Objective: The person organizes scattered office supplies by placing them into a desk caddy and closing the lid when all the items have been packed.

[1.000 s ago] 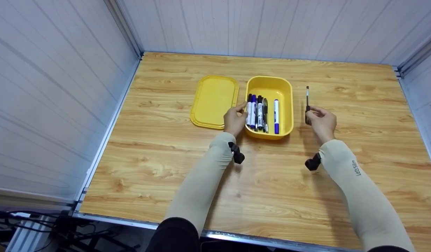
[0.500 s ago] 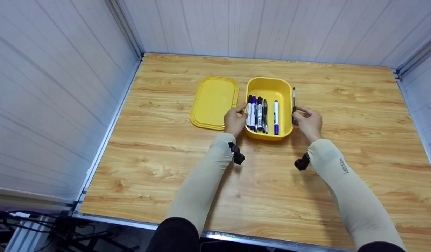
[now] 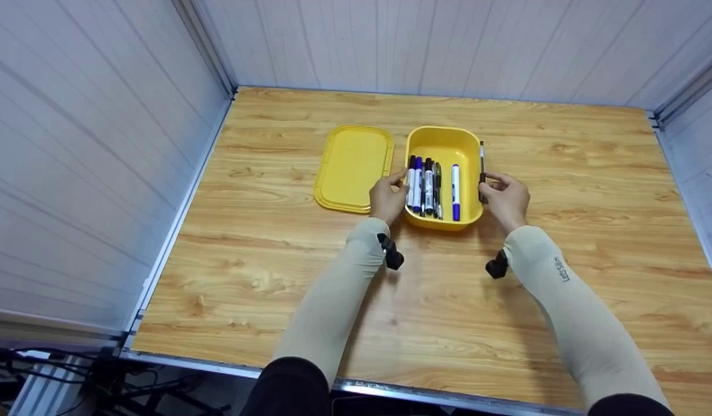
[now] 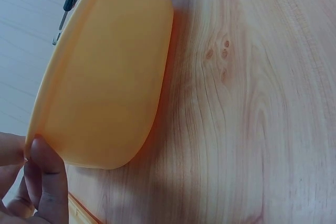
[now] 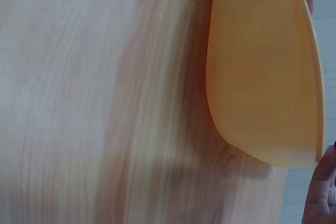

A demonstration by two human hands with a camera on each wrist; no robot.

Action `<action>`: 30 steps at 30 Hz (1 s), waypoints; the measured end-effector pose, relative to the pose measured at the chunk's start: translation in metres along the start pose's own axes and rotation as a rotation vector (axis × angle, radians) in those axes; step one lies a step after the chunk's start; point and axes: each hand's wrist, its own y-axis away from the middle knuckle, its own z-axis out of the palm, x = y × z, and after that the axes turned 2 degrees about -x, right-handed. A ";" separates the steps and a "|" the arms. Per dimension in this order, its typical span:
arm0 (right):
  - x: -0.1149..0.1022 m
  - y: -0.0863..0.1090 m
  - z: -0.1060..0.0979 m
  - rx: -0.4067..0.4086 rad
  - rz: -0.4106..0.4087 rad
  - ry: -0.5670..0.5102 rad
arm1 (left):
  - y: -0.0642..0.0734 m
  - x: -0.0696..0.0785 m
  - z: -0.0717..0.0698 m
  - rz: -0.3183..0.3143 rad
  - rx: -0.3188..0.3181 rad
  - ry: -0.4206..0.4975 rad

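Note:
A yellow plastic box [image 3: 448,226] stands uncovered on the wooden table, with several markers and pens inside. Most lie side by side along its left; a white marker with a blue cap [image 3: 456,193] lies apart on the right. My left hand [image 3: 387,199] pinches the box's left rim, thumb and fingers on either side in the left wrist view. With thumb and fingers my right hand [image 3: 506,199] holds a slim pen [image 3: 482,159], black at its lower part with a clear barrel, right at the box's right rim. In the right wrist view, fingertips [image 5: 320,182] show at the rim.
A yellow lid [image 3: 356,167] lies flat just left of the box. The wooden table [image 3: 263,271] is bordered by white panel walls [image 3: 367,46] at the back and both sides. Its metal front edge [image 3: 425,394] is near the body.
My right hand has carried the pen leftward from beside the box to its right rim. My left hand has stayed at the left rim, and the box has not visibly moved.

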 end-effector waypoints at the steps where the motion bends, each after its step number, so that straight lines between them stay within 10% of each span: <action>1: -0.001 0.000 0.000 -0.001 -0.005 0.004 | 0.000 0.000 0.000 0.002 0.003 -0.003; 30: -0.011 0.003 0.015 -0.039 -0.087 0.056 | 0.000 0.000 0.000 0.005 -0.004 0.019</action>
